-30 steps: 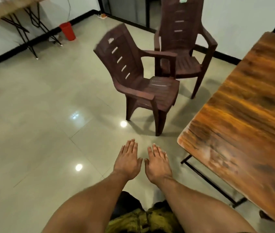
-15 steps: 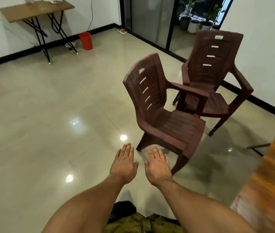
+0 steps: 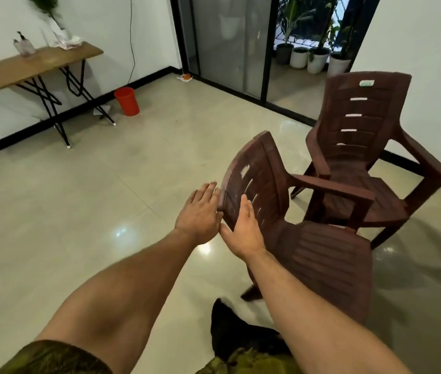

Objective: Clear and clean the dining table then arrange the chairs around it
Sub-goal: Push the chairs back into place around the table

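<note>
Hands flat, gripping nothing: left hand point(image 3: 200, 211) behind, right hand point(image 3: 243, 229) before the backrest of a brown plastic armchair point(image 3: 322, 260).

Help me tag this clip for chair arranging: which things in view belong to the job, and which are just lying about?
Job: near chair, far chair, left hand, right hand, both at the near chair's backrest.
Lying about: side table, red bucket, pump bottle, plant pots.

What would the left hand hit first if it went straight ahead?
Likely the near chair: its back edge sits right before the left hand, though depth is unclear.
</note>
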